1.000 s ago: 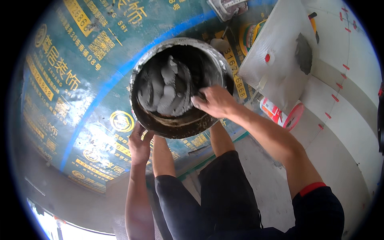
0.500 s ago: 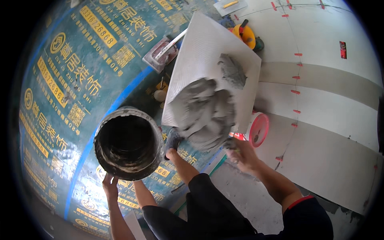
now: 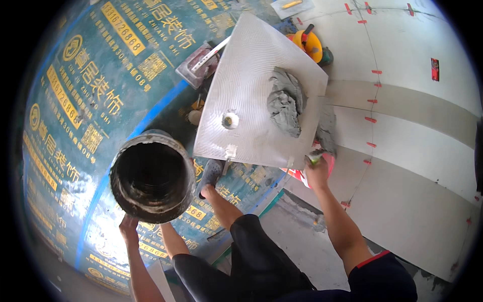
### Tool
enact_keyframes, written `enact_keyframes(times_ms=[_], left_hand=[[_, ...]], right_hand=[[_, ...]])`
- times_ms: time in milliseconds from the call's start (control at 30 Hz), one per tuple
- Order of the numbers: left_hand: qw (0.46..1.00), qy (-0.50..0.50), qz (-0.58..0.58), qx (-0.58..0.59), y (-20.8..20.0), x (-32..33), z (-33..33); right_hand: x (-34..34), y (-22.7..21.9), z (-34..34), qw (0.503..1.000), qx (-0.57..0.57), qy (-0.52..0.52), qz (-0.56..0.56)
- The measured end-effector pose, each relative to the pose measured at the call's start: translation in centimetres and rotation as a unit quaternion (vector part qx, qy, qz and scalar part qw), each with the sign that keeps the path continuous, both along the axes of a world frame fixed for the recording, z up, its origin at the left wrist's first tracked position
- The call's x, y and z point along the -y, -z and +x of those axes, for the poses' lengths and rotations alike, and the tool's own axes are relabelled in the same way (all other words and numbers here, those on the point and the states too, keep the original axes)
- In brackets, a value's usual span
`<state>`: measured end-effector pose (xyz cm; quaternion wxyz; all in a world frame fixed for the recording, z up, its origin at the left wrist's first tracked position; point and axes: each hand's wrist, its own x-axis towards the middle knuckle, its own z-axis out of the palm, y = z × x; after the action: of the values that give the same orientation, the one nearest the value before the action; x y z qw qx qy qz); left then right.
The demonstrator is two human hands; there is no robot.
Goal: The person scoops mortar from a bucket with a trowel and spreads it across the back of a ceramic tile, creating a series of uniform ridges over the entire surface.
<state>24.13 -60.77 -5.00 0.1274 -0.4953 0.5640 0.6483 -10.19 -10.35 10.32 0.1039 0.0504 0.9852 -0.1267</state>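
My left hand point(image 3: 129, 230) grips the lower edge of a dark, mortar-caked bucket point(image 3: 187, 168), its mouth tipped up toward me and its inside mostly dark. My right hand point(image 3: 316, 173) is closed round the greenish handle of a trowel point(image 3: 327, 128), whose grey-smeared blade sits just past the tile's right edge. Between the hands lies a large pale tile point(image 3: 246, 65) with comb-like ridges over its face and a round hole near its lower left. A lump of wet grey mortar point(image 3: 286, 103) rests on the tile's right half.
Beneath the tile's right corner stands a red and white bucket point(image 3: 301, 175). Beyond are a yellow container point(image 3: 312, 46) with tools and a flat trowel point(image 3: 292, 7). A suction-type tool or tray point(image 3: 197, 64) lies left of the tile. Laid tiles point(image 3: 402, 126) with red clips spread rightward; green printed sheeting point(image 3: 108, 65) covers the left.
The big mortar heap on the trowel has come off, and the lump on the tile is larger. My right hand moved right with the trowel; the bucket shifted slightly left.
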Motion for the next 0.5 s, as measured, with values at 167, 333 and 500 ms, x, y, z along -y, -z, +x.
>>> enact_keyframes(times_ms=[167, 333, 500], left_hand=[[0.945, 0.229, -0.231, -0.034, 2.3, 0.4, 2.3], [0.989, 0.093, -0.115, -0.003, -0.3, -0.9, -1.2], [0.991, 0.073, -0.109, -0.009, 1.2, -0.4, 0.4]], right_hand=[[13.6, -7.5, 3.1, 0.971, 0.232, -0.058, -0.012], [27.9, -3.3, 6.8, 0.856, 0.338, -0.367, 0.134], [37.7, 11.9, 9.6, 0.813, 0.217, -0.488, 0.231]])
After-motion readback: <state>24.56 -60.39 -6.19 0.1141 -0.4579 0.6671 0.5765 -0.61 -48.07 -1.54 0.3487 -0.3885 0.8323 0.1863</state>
